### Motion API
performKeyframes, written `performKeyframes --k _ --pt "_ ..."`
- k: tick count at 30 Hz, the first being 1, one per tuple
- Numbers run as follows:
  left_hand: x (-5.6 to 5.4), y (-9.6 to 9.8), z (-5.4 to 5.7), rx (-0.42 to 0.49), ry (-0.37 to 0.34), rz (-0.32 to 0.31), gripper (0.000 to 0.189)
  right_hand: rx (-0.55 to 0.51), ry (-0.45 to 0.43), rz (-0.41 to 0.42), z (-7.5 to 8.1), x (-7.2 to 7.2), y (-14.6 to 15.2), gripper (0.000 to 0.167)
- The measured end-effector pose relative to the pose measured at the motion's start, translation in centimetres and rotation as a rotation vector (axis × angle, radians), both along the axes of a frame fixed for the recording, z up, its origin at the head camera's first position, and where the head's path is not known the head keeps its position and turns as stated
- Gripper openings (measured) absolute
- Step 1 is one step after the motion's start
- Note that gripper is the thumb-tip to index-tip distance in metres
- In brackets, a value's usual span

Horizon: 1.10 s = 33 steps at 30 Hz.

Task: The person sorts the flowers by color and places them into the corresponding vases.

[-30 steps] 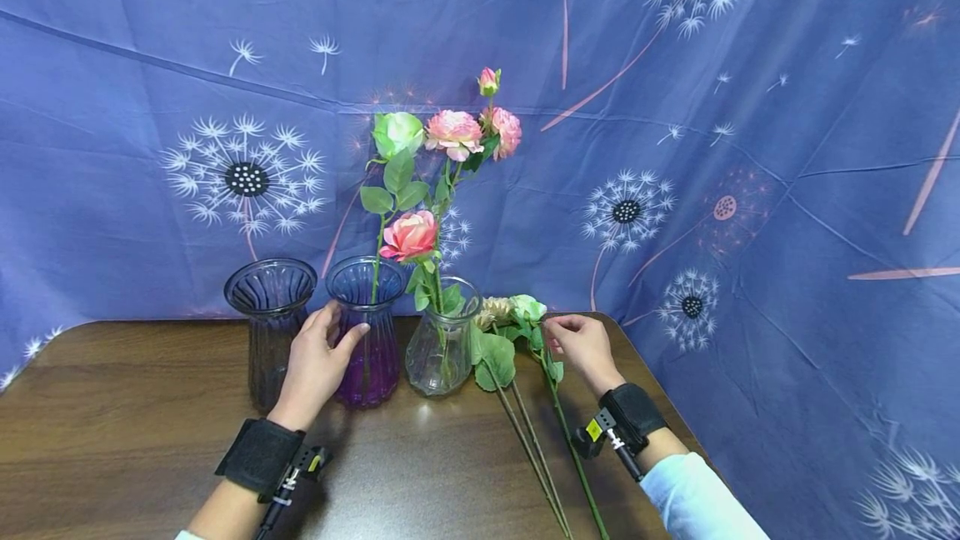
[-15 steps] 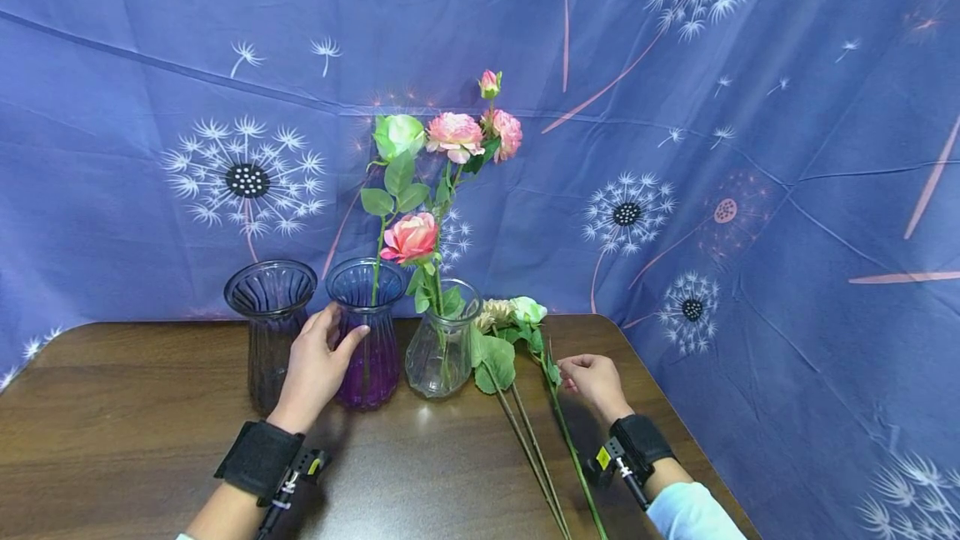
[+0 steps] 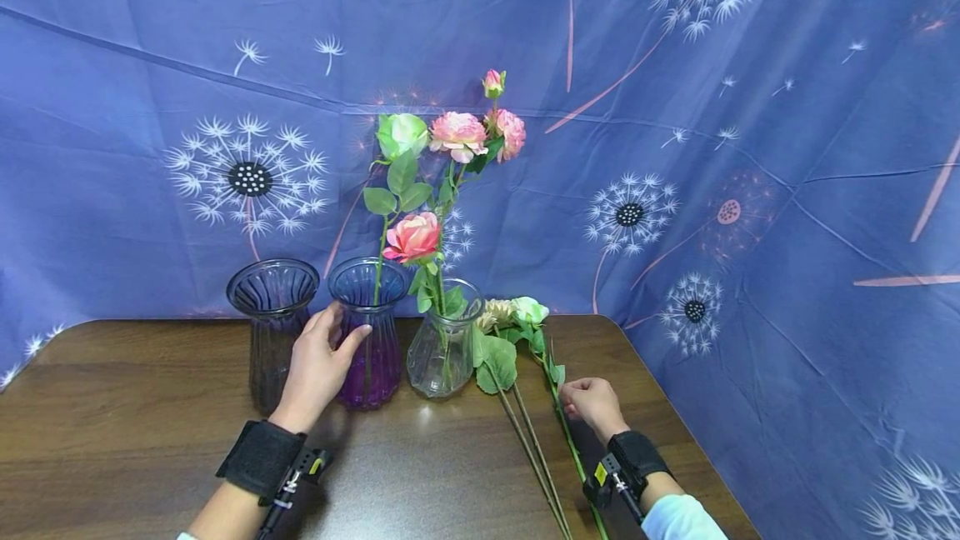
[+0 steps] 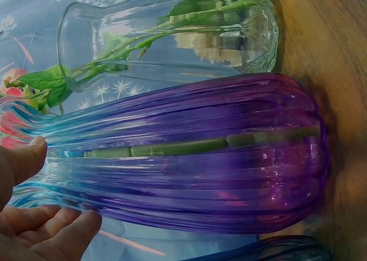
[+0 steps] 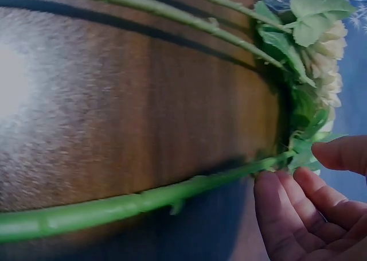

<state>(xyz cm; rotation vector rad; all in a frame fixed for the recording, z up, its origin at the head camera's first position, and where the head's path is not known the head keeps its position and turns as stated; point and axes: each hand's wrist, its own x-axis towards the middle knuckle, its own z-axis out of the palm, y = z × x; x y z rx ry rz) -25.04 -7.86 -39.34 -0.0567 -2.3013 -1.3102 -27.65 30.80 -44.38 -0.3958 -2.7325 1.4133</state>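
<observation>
My left hand (image 3: 318, 365) holds the purple-blue ribbed glass vase (image 3: 371, 365) just below its flared rim, thumb on one side and fingers on the other. In that vase stands a green-white rose (image 3: 402, 136), its stem (image 4: 178, 147) visible through the glass. My right hand (image 3: 594, 404) is low over the table, beside the stem (image 5: 132, 202) of another green-white rose (image 3: 530, 311) lying there. In the right wrist view its thumb and fingers are apart, with the fingertips right at the stem's leaves (image 5: 312, 149).
A dark ribbed vase (image 3: 272, 340) stands left of the purple one. To the right, a clear glass vase (image 3: 438, 361) holds pink flowers (image 3: 459, 136). Cream flowers (image 3: 497, 313) on long stems lie beside the rose on the wooden table (image 3: 420, 482). A blue dandelion-print cloth (image 3: 525, 215) hangs behind.
My right hand has come down and toward me, from near the lying rose's head to beside its stem. The lying rose and my left hand stay in place.
</observation>
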Motion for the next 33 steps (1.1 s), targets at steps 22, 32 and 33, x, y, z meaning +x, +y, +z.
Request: performKeyframes --k 22,32,33 --pt "0.0 0.0 -0.1 -0.001 0.009 -0.001 0.05 0.095 -0.054 0.002 -1.9 0.1 0.1 0.015" --pt "0.1 0.1 0.0 -0.004 -0.013 0.001 0.05 0.156 -0.104 0.0 -1.9 -0.2 0.0 0.01" --pt "0.0 0.1 0.0 -0.007 -0.008 0.003 0.05 0.165 -0.108 -0.002 -2.0 -0.3 0.1 0.01"
